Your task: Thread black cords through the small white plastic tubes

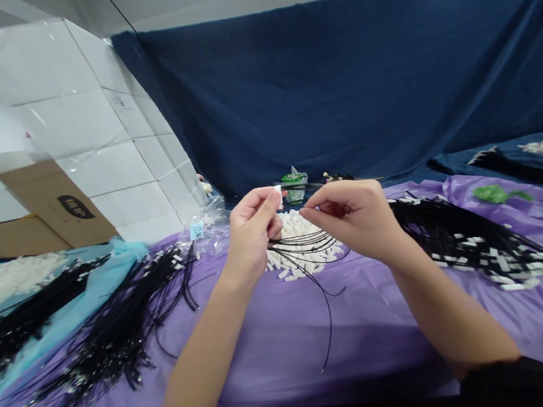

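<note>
In front of me, my left hand [254,232] pinches a small white plastic connector [278,196] between thumb and forefinger. Several thin black wires [293,248] loop out from that hand, and a few loose ends dangle toward the table. Just to the right, my right hand [361,218] is closed in a pinch, with black wire at its fingertips. Exactly where the wire ends inside those fingers is hidden. Behind and below both hands lies a pile of small white connectors [293,271].
A purple plastic sheet [277,363] covers the table. Bundles of black wires lie at left [124,303] and, with white connectors on them, at right [455,232]. White boxes [111,164] are stacked at back left. A dark blue cloth [336,88] hangs behind.
</note>
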Available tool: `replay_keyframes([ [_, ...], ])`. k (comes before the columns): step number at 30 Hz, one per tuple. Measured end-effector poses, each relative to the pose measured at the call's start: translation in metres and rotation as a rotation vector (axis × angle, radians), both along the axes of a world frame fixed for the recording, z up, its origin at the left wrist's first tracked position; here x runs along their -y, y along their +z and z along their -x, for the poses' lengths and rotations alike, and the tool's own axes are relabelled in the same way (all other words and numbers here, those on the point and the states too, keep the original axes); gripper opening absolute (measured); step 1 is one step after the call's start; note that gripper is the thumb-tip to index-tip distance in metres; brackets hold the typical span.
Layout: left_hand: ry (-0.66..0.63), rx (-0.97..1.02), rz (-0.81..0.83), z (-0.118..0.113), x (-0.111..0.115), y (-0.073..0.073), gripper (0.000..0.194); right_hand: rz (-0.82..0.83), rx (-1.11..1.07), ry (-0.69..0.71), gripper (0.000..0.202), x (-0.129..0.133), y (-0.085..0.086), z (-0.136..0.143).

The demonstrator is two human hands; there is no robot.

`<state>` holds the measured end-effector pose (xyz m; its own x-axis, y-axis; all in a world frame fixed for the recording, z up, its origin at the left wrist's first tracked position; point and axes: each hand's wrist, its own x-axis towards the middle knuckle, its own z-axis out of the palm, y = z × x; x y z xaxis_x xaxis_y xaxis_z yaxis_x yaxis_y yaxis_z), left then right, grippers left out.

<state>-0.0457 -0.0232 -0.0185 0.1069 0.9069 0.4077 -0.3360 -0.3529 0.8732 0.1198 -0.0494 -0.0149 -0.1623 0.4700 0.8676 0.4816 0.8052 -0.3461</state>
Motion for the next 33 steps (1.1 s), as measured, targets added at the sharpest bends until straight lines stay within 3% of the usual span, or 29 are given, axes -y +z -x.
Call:
replay_keyframes([
  [8,0.006,-0.013,-0.027,-0.0016,0.0024,-0.0009,0.026,-0.087,0.054,-0.026,0.013,-0.0014,-0.0024,0.0024],
  [33,-0.027,-0.025,-0.040,-0.0057,0.0038,-0.0064,0.026,-0.031,0.035,-0.014,0.014,-0.0001,-0.0043,0.0049],
])
